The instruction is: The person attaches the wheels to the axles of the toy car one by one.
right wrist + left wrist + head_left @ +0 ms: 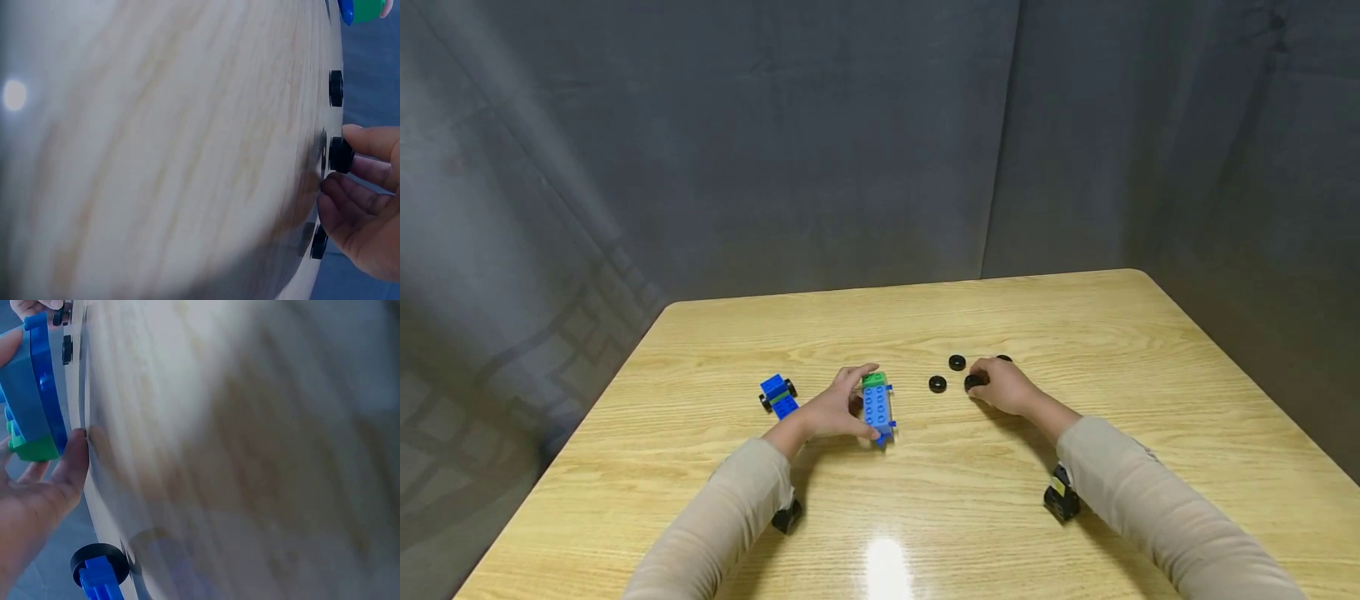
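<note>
Wheels [937, 384] look like the step in hand: right hand [1003, 387] has one black wheel [973, 382] nipped in its fingers, left hand [831, 410] grips the blue-and-green block body [876, 407] around mid-counter [850, 329]. My guess, next move calls for bringing that wheel across and lining it up with a blue peg [893, 424], body held steady

Wood-grain desk [820, 325] beneath the right grip [1003, 387]; grey drape [820, 150] beyond it; glare [887, 571] to the grip's near left.
</note>
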A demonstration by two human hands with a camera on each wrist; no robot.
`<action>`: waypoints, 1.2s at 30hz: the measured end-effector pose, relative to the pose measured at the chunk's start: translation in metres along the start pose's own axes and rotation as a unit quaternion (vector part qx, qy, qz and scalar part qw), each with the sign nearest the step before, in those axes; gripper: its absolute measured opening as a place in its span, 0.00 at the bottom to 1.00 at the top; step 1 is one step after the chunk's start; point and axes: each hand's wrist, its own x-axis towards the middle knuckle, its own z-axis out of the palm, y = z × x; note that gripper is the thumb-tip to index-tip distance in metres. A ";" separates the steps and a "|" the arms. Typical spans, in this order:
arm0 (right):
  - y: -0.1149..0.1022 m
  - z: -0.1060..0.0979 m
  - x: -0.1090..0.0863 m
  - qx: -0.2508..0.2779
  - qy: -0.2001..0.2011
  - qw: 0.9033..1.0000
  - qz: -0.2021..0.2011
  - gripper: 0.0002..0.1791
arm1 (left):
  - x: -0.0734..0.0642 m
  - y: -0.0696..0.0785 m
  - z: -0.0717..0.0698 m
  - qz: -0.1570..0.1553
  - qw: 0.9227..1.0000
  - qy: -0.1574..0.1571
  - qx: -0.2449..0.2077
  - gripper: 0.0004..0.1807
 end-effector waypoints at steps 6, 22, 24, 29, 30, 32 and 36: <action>-0.003 -0.001 -0.002 0.034 0.017 0.999 -0.004 0.16 | -0.002 0.003 0.000 -0.022 0.998 0.006 -0.057 0.52; -0.013 0.003 -0.014 0.083 0.059 0.994 -0.032 0.18 | -0.008 0.021 0.009 0.015 0.978 -0.002 -0.206 0.52; -0.015 0.004 -0.015 0.091 0.061 0.993 -0.034 0.19 | -0.008 0.023 0.010 0.018 0.974 -0.007 -0.227 0.52; -0.021 0.005 -0.017 0.100 0.069 0.992 -0.033 0.19 | -0.010 0.025 0.012 0.037 0.966 -0.016 -0.255 0.52; -0.022 0.006 -0.017 0.100 0.070 0.992 -0.038 0.19 | -0.010 0.026 0.013 0.039 0.966 -0.014 -0.254 0.51; -0.024 0.006 -0.018 0.102 0.075 0.991 -0.040 0.19 | -0.010 0.027 0.014 0.042 0.968 -0.009 -0.245 0.46; -0.027 0.009 -0.018 0.109 0.079 0.990 -0.043 0.20 | -0.009 0.028 0.016 0.054 0.962 -0.004 -0.266 0.32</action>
